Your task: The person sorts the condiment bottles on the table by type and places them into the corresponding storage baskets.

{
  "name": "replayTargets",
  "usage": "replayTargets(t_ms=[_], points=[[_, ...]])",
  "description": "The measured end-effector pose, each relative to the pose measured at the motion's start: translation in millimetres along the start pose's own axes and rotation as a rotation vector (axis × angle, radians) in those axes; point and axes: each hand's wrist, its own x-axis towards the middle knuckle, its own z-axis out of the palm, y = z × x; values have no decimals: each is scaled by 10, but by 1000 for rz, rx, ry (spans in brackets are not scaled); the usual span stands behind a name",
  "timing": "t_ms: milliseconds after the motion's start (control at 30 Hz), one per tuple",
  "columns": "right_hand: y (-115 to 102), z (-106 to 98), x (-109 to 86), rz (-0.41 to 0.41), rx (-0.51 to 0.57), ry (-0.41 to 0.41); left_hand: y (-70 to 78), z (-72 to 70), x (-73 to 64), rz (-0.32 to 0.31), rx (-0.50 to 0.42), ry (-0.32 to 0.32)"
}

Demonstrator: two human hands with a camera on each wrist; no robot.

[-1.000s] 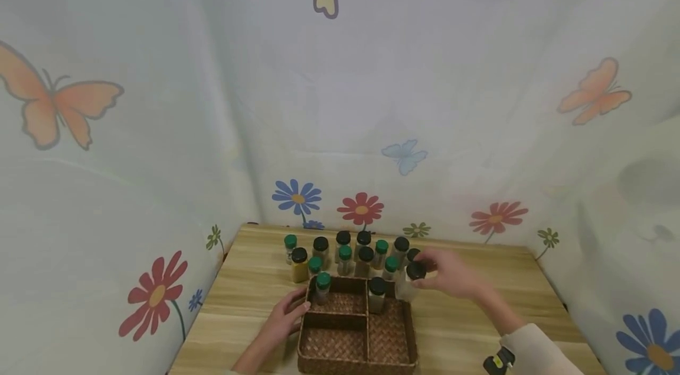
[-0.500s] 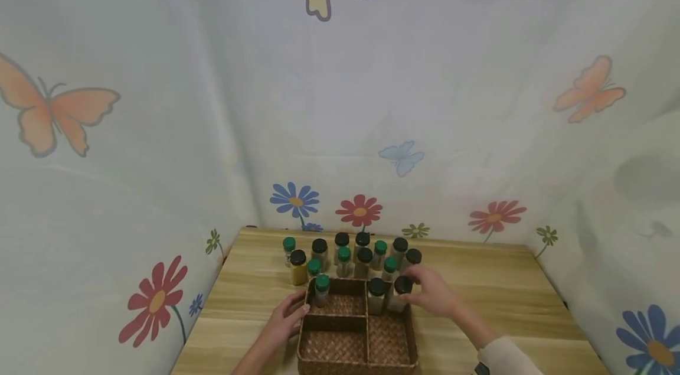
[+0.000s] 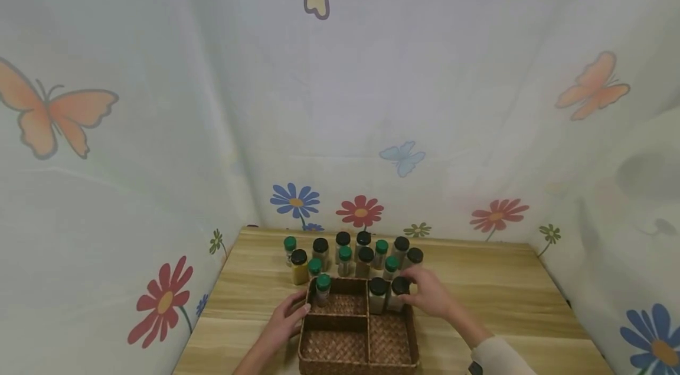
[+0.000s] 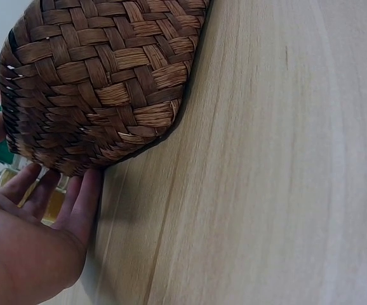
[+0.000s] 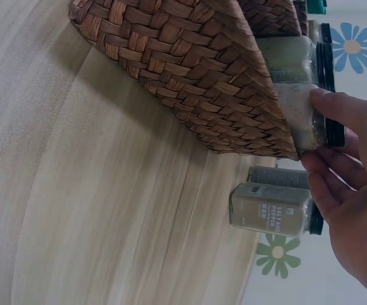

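Observation:
A brown woven basket [image 3: 358, 365] has three compartments. My right hand [image 3: 430, 293] pinches a clear spice jar [image 5: 301, 114] near its black lid, thumb on one side and fingers on the other. That jar stands in the right compartment, beside another black-lidded jar [image 3: 378, 299]. Its lower part is behind the basket wall in the right wrist view. My left hand [image 3: 283, 319] grips the basket's far left corner, with the fingers [image 4: 85, 200] against the woven wall. A small green-capped jar [image 3: 323, 290] stands in the upper left compartment.
Several more jars with black or green lids stand behind the basket, including a yellow-filled jar [image 3: 300, 270]. A jar labelled salt and pepper [image 5: 272, 208] stands just outside the basket near my right hand. A printed cloth [image 3: 340, 97] hangs behind the wooden table [image 3: 494, 292].
My right hand has carried the black-lidded jar leftward and down into the right compartment, next to the other jar. The left hand stays at the basket corner.

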Motion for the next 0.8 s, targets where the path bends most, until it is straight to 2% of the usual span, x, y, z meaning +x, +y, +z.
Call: replayTargets(t_ms=[200,467,800], points=[[-6,26,-19,5,2,-7,-13,16,-3,2,-5,-1],[-54,59,-16,6,-76,-16,-3,26,12,6,-5,-4],[-106,126,-13,34,-99,-22,-11,9,7,1,7,2]])
